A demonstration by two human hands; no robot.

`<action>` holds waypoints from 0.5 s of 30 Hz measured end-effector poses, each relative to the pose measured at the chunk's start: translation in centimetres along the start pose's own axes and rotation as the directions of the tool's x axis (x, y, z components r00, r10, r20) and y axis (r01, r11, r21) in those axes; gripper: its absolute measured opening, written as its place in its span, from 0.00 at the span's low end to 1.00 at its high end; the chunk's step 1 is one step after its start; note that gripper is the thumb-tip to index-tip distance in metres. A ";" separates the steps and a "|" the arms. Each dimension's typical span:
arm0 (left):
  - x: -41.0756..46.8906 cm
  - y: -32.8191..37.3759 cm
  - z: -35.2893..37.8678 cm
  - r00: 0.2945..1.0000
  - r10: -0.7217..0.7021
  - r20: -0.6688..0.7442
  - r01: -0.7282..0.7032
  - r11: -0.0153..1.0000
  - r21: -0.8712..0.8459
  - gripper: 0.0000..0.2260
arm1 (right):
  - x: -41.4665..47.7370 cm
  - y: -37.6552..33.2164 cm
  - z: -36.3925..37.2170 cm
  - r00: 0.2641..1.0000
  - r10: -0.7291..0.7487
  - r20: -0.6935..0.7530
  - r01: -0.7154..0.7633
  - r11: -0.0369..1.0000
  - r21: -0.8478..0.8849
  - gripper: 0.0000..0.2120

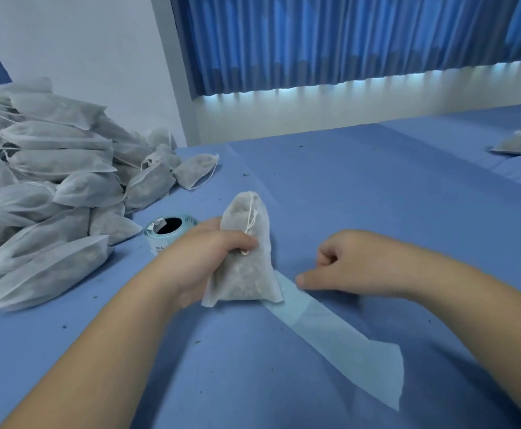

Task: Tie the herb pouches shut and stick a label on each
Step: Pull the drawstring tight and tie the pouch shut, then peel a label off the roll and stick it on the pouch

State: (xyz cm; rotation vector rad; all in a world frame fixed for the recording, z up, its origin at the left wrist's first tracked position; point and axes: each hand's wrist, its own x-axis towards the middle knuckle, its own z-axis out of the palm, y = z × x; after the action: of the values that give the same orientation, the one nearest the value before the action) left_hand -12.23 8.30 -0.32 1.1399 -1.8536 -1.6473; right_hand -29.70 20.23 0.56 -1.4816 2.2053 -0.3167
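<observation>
Two bare hands work over a blue cloth-covered worktop (345, 187). The left hand (209, 252) has its grip clamped round the middle of a white non-woven fabric herb pouch (246, 274), with the thumb pressed across the front. The pouch is propped up with its gathered neck pointing away from the person, and its flat bottom edge rests on the worktop. A thin white drawstring (250, 218) hangs down from the neck to the thumb.

The right hand (345, 261) lies just beside the pouch, apart from it. Its grip is closed, the fingers curled in on nothing that shows, and the thumb stretches out toward the pouch. A long pale blue paper strip (339, 335) runs from under the pouch toward the near right.

Behind the left hand stands a pale teal label roll with a dark core (167, 230). A big heap of matching white filled pouches (45, 187) fills the left side, and one more pouch (519, 144) lies at the far right. Pleated blue curtains (314, 35) hang behind.
</observation>
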 end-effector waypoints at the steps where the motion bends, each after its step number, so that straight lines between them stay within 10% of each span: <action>1: -0.1 0.1 0.0 1.000 0.013 -0.014 -0.012 0.999 0.050 0.18 | -0.2 -0.2 0.1 1.000 0.000 0.001 0.000 1.000 -0.026 0.21; 7: -0.4 0.5 -0.3 0.986 0.135 -0.098 -0.105 0.959 0.264 0.35 | -1.2 -0.9 0.1 0.995 -0.050 0.091 0.055 0.997 -0.050 0.09; 15: -1.2 1.1 0.1 0.977 0.178 -0.118 -0.122 0.918 0.377 0.23 | -1.6 -1.1 0.3 0.998 -0.023 0.060 0.028 0.996 -0.085 0.18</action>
State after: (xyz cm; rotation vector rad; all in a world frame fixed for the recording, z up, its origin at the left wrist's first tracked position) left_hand -11.98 9.23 0.97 1.1919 -2.1468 -1.1238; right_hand -28.17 21.29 1.16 -1.5455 2.1792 -0.1865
